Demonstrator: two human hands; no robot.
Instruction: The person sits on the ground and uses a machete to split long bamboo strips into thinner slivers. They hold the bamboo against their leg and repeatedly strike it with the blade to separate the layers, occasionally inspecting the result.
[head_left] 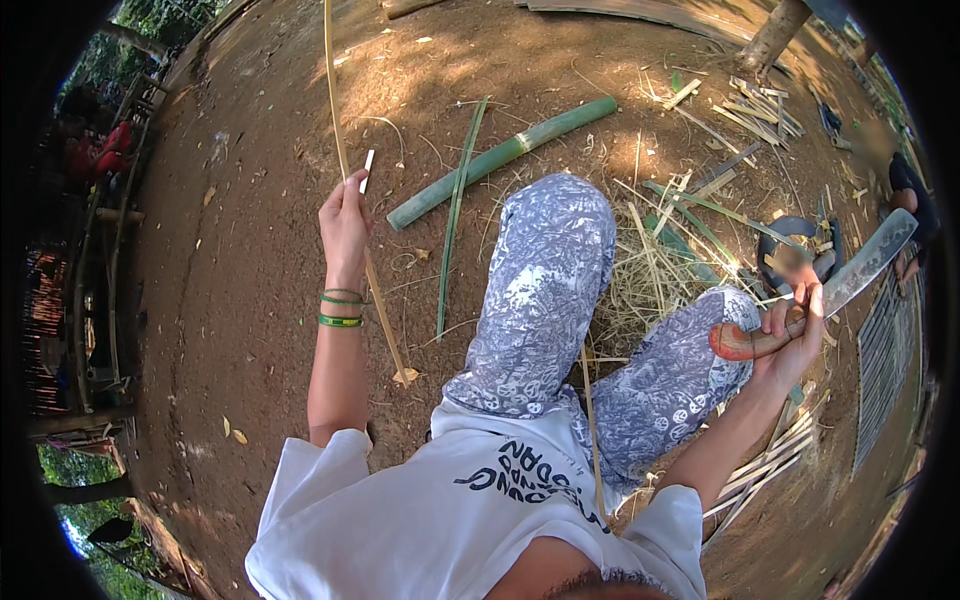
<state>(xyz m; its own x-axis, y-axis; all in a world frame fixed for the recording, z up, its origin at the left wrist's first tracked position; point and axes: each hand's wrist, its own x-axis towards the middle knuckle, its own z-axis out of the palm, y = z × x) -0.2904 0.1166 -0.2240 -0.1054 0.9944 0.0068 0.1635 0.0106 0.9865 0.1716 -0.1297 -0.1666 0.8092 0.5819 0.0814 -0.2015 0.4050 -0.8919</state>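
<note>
My left hand (345, 222) is closed around a long thin bamboo strip (331, 80), which runs up past the top of the view and down below my wrist. A short pale sliver (368, 170) shows beside those fingers; whether they grip it I cannot tell. On the right, my right hand (797, 345) holds a machete (870, 265) by its curved reddish-brown handle. Its broad grey blade points up and to the right, beyond my right knee. Another narrow strip (592, 430) lies against my clothes between my legs.
A green bamboo pole (500, 160) and a flat green strip (460, 215) lie on brown soil ahead. Fine shavings (650, 265) are heaped by my knees. Split pieces (765, 110) lie farther right, others (770, 465) nearer. Part of another person (905, 185) shows at the right edge.
</note>
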